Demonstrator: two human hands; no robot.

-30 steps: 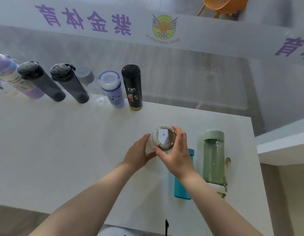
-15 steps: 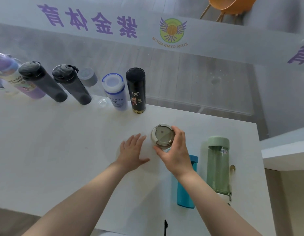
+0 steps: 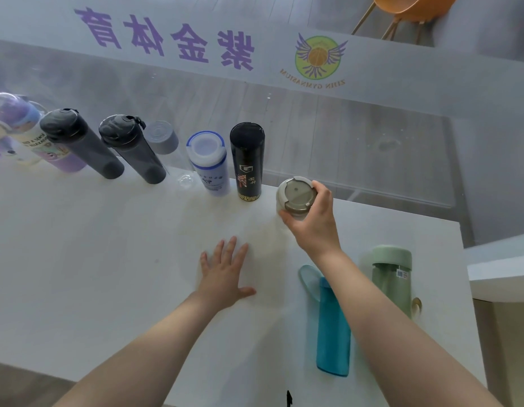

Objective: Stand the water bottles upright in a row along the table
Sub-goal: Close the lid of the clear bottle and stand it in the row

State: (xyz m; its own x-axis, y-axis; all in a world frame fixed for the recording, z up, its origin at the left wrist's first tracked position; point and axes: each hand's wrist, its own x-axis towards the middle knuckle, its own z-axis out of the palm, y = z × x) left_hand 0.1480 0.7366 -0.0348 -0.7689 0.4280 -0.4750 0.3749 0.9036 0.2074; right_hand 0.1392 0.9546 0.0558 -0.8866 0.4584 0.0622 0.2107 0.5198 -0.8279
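Observation:
My right hand (image 3: 312, 223) grips a beige-lidded bottle (image 3: 296, 196) upright, just right of the black bottle (image 3: 248, 161) at the table's far edge. My left hand (image 3: 225, 273) lies flat and open on the white table (image 3: 78, 259). Along the far edge stand a white-and-blue bottle (image 3: 209, 163), a clear bottle with a grey cap (image 3: 162, 138), two dark grey bottles (image 3: 131, 152) (image 3: 78, 142) and a purple printed bottle (image 3: 34, 136). A teal bottle (image 3: 332, 327) and a green bottle (image 3: 391, 277) lie on their sides at the right.
A glass wall with purple lettering (image 3: 166, 36) runs right behind the row. The table's right edge (image 3: 466, 289) is close to the green bottle. An orange chair (image 3: 407, 7) is beyond the glass. A white ledge (image 3: 501, 268) juts in at the right.
My right hand has carried the beige-lidded bottle away from me to the far edge beside the black bottle. My left hand let go of it and dropped flat onto the table.

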